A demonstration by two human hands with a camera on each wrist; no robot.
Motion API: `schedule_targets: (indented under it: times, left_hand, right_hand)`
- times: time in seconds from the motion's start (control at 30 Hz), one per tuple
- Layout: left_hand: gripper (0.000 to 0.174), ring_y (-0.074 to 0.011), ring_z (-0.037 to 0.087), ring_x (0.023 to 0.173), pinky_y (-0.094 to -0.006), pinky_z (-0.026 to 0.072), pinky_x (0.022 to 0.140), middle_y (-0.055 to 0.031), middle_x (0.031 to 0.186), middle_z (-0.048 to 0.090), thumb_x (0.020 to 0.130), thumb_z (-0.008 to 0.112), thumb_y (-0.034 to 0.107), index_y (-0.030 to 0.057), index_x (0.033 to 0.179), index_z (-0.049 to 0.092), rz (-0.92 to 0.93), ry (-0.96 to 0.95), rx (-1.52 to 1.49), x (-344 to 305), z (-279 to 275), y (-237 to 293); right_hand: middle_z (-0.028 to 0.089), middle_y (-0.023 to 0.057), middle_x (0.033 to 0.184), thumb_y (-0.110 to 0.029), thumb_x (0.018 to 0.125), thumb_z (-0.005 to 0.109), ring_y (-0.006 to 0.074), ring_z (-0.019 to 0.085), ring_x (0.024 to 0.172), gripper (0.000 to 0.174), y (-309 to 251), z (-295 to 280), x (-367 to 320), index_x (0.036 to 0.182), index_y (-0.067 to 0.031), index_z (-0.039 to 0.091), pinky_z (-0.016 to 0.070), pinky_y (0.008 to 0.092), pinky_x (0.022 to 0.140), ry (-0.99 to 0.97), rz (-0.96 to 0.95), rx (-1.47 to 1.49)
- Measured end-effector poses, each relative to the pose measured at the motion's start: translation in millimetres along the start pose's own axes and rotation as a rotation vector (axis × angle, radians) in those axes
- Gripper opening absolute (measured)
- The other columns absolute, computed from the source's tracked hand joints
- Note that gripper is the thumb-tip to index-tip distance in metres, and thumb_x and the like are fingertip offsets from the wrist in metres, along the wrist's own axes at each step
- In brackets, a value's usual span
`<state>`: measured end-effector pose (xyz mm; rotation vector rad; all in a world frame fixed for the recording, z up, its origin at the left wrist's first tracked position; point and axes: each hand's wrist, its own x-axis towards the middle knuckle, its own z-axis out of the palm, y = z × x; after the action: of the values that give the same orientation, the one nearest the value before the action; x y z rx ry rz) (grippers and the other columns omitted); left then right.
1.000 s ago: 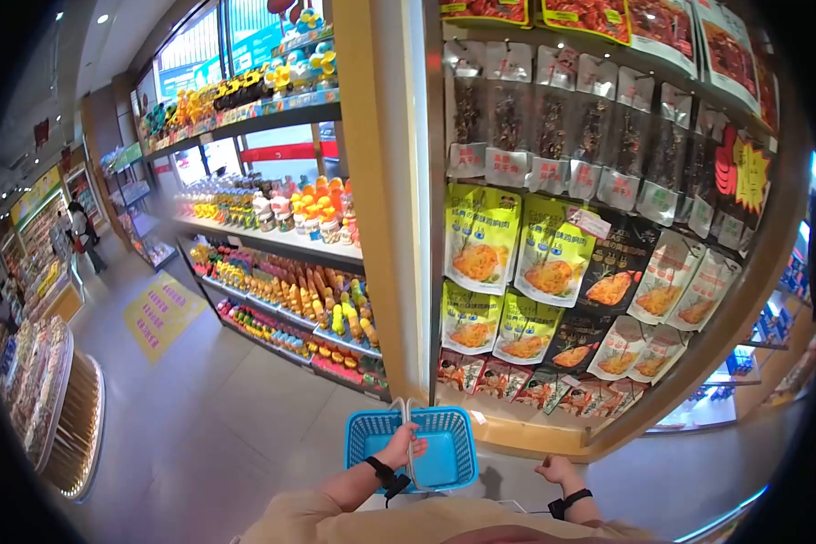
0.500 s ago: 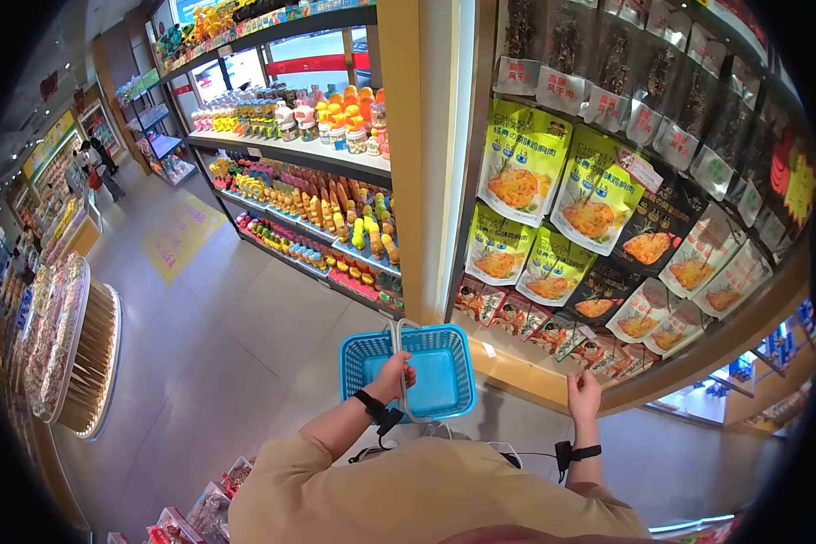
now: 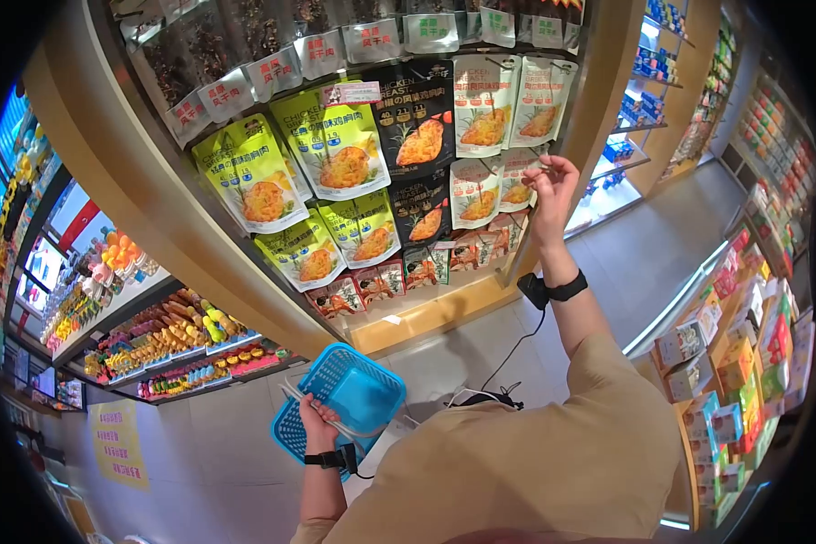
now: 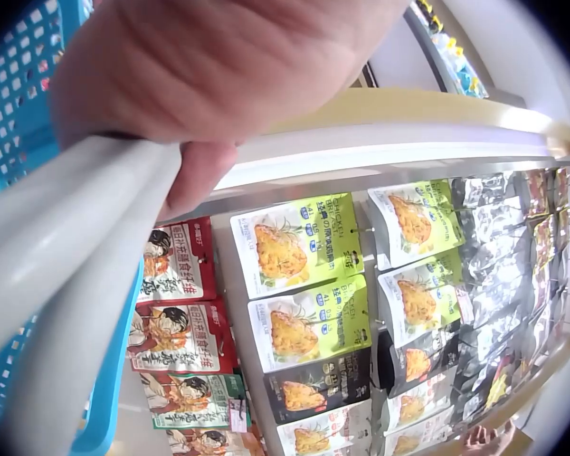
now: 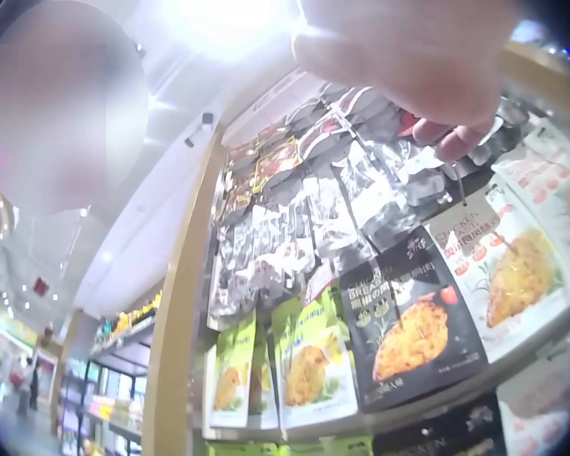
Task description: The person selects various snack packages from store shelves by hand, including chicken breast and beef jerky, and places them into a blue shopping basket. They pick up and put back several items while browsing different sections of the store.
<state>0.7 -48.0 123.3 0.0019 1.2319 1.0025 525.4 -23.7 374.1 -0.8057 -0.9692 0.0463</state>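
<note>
My left hand [image 3: 317,422] grips the pale handles [image 4: 85,275] of a blue plastic shopping basket [image 3: 367,385], which hangs tilted at lower left in the head view. No goods show in the visible part of it. Raised before the snack display, my right hand [image 3: 555,204] has loosely bent fingers and holds nothing. It overlaps the lower white chicken breast pouches [image 3: 474,190] in the head view. Left of these hang black pouches [image 3: 417,118] and yellow-green ones [image 3: 331,150]. The right wrist view shows the hand [image 5: 418,57] above the white pouch [image 5: 508,261].
Silvery packs of dried meat [image 3: 372,41] hang above the pouches, with small red packets [image 3: 381,283] below. A wooden frame [image 3: 426,317] edges the display. Shelves of toy-like goods [image 3: 181,331] stand left; boxed goods [image 3: 725,422] stand right. A cable [image 3: 517,349] runs from my right wristband.
The view has swung right toward the snack display. My right hand has risen from low by the frame to the white pouches, its fingers loosening. The left hand keeps hold of the basket, now more tilted.
</note>
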Motion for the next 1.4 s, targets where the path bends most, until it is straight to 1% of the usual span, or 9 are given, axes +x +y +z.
schedule_targets:
  times: [0.2,0.33,0.47,0.5,0.63,0.9,1.13,1.17,1.4]
  left_hand:
    - [0.028,-0.0083,0.027,0.039,-0.0254,0.0251,0.038,0.0064,0.05,0.027,0.088,0.054,0.038,0.0167,0.072,0.043,-0.03,-0.001,-0.014,18,-2,-7]
    - [0.021,-0.008,0.025,0.04,-0.025,0.0234,0.038,0.0056,0.052,0.027,0.091,0.049,0.034,0.0149,0.084,0.051,-0.023,0.017,0.061,28,4,-16]
    - [0.017,-0.0075,0.026,0.041,-0.0249,0.0244,0.038,0.0059,0.053,0.027,0.091,0.048,0.031,0.0157,0.093,0.055,-0.09,-0.024,0.075,32,25,-14]
    - [0.016,-0.0075,0.026,0.041,-0.0249,0.0246,0.038,0.006,0.053,0.026,0.091,0.048,0.03,0.0157,0.092,0.055,-0.098,-0.023,0.081,30,32,-15]
    - [0.014,-0.0077,0.027,0.039,-0.0253,0.0263,0.038,0.0064,0.051,0.027,0.09,0.05,0.029,0.0154,0.088,0.054,-0.122,-0.025,0.065,28,53,-19]
    - [0.015,-0.0078,0.029,0.039,-0.0254,0.0296,0.04,0.0065,0.05,0.028,0.09,0.05,0.027,0.0152,0.082,0.051,-0.101,-0.061,0.016,20,76,-31]
    - [0.015,-0.0075,0.031,0.04,-0.0254,0.03,0.041,0.0069,0.05,0.029,0.09,0.05,0.025,0.0153,0.08,0.048,-0.075,-0.063,0.018,11,94,-41]
    - [0.014,-0.0075,0.031,0.04,-0.0258,0.0303,0.041,0.0068,0.05,0.029,0.09,0.051,0.025,0.0152,0.08,0.048,-0.042,-0.076,0.026,9,97,-44]
    - [0.016,-0.0083,0.03,0.041,-0.0269,0.0318,0.043,0.006,0.051,0.028,0.089,0.054,0.024,0.0139,0.078,0.05,-0.037,-0.139,-0.042,5,104,-58]
  right_hand:
    - [0.047,0.0135,0.123,-0.028,0.093,0.049,0.0219,0.059,0.095,0.045,-7,-19,41,0.13,-0.0074,0.035,0.0481,0.0397,0.086,0.116,-0.05,0.27]
    - [0.046,0.0137,0.121,-0.042,0.089,0.056,0.0243,0.053,0.103,0.06,57,-30,60,0.132,-0.0071,0.035,0.0452,0.0437,0.089,0.276,0.496,0.462]
    - [0.033,0.0235,0.142,-0.055,0.077,0.065,0.0359,0.043,0.125,0.089,129,-26,66,0.14,-0.0028,0.029,0.0356,0.0505,0.103,0.429,1.047,0.411]
    - [0.025,0.0257,0.149,-0.054,0.077,0.065,0.0391,0.037,0.132,0.095,138,-22,65,0.145,-0.0019,0.023,0.0292,0.0512,0.108,0.38,1.071,0.425]
    - [0.021,0.0271,0.15,-0.051,0.077,0.068,0.0408,0.035,0.134,0.11,159,-3,69,0.152,-0.0004,0.005,0.0275,0.048,0.11,0.308,1.05,0.41]
    - [0.009,0.0246,0.157,-0.065,0.079,0.064,0.0409,0.013,0.145,0.108,178,14,83,0.155,-0.0142,0.008,0.0091,0.0509,0.117,0.16,1.09,0.522]
    - [0.011,0.0237,0.156,-0.055,0.08,0.071,0.0406,0.014,0.144,0.102,186,11,79,0.155,-0.019,0.012,0.017,0.0515,0.115,0.152,1.097,0.596]
    - [0.016,0.0225,0.154,-0.046,0.081,0.072,0.0401,0.021,0.142,0.098,185,7,78,0.154,-0.0163,0.014,0.0207,0.0501,0.114,0.116,1.079,0.583]
    - [0.022,0.0201,0.15,-0.04,0.084,0.071,0.0391,0.026,0.14,0.088,205,-8,76,0.15,-0.008,0.021,0.0301,0.0479,0.111,0.048,1.103,0.603]
